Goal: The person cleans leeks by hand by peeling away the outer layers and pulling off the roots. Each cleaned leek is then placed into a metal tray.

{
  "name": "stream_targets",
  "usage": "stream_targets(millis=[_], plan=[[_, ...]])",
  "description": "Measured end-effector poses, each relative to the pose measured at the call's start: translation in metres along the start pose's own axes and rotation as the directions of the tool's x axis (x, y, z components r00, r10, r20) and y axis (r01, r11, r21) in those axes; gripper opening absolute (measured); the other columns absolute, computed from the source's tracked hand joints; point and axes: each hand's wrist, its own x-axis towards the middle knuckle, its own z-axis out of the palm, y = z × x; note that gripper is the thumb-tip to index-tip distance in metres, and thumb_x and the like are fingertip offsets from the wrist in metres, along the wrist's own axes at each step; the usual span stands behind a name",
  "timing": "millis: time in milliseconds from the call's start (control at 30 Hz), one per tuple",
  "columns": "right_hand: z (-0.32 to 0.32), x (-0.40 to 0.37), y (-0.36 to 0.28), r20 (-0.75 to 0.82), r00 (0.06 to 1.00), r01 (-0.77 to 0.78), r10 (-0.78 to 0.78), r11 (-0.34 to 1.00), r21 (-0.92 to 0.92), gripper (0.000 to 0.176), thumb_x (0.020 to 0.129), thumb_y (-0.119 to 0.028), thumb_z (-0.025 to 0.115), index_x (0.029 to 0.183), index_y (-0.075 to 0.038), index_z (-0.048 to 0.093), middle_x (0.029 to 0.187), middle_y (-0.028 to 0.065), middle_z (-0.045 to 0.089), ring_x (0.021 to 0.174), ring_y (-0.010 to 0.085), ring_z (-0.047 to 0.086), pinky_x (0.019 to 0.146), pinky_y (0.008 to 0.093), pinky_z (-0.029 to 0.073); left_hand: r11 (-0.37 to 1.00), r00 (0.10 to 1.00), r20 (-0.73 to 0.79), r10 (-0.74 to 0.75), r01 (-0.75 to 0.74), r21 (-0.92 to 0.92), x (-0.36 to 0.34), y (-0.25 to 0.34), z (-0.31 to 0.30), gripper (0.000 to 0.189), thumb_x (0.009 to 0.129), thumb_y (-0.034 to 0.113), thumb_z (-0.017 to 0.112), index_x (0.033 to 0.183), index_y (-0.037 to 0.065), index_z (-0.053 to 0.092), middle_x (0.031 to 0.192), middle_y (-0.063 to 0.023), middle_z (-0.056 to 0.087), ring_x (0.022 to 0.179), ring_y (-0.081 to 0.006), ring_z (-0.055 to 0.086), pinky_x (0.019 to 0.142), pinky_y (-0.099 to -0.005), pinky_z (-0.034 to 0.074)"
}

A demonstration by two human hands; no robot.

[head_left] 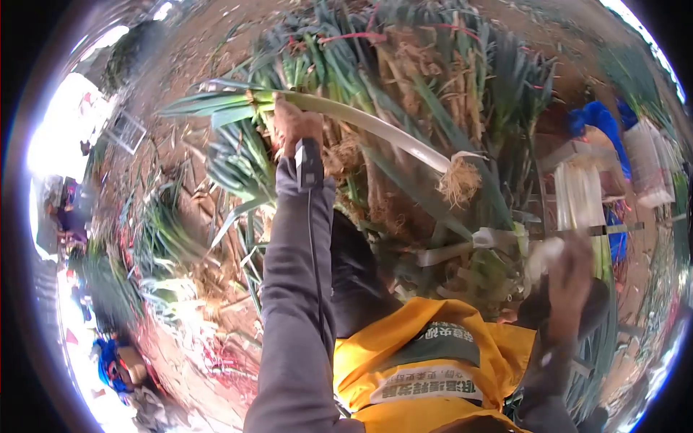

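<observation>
Over the leek pile [433, 65] | left hand [296, 126] clamped round a leek [375, 124] where leaves meet stalk, roots [458, 180] pointing right (held out level) | we judge a firm grip there keeps it from drooping | right hand [570, 267] blurred, we cannot tell its grip, near white stalks [581, 195]

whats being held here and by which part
The left hand grips a leek where its pale stalk meets the green leaves. The right hand is blurred; cannot tell.
</observation>
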Motion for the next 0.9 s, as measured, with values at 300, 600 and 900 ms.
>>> stream_targets(millis=[300,600,900], plan=[[0.110,0.064,-0.118,0.427,0.857,-0.065,-0.290,0.760,0.647,0.043,0.098,-0.027,0.064,0.134,-0.005,0.055,0.121,0.0147,0.062,0.082,0.0259,0.069,0.068,0.0367,0.056,0.741,0.979,0.193,-0.069,0.179,-0.647,-0.059,0.040,0.066,0.039,0.105,0.038,0.052,0.119,0.002,0.051,0.106,-0.0126,0.060,0.099,-0.0252,0.060,0.092,-0.0405,0.051],[0.166,0.183,-0.152,0.362,0.927,-0.193,0.098,-0.702,0.685,0.032,0.103,-0.022,0.060,0.130,-0.005,0.058,0.122,0.0078,0.064,0.097,0.0174,0.064,0.087,0.0330,0.053,0.755,0.773,0.546,-0.325,0.559,-0.342,-0.142,0.033,0.106,0.050,0.100,0.048,0.058,0.126,0.005,0.052,0.128,-0.0157,0.058,0.121,-0.0265,0.056,0.105,-0.0421,0.046],[0.126,0.188,-0.110,0.151,0.981,-0.090,0.124,-0.399,0.912,0.037,0.099,-0.013,0.064,0.133,0.000,0.054,0.122,0.0129,0.065,0.110,0.0216,0.064,0.098,0.0382,0.052,0.676,0.716,0.564,-0.411,0.655,-0.338,-0.154,0.011,0.121,0.046,0.103,0.042,0.055,0.129,0.004,0.055,0.125,-0.0114,0.062,0.111,-0.0218,0.063,0.089,-0.0294,0.056]])
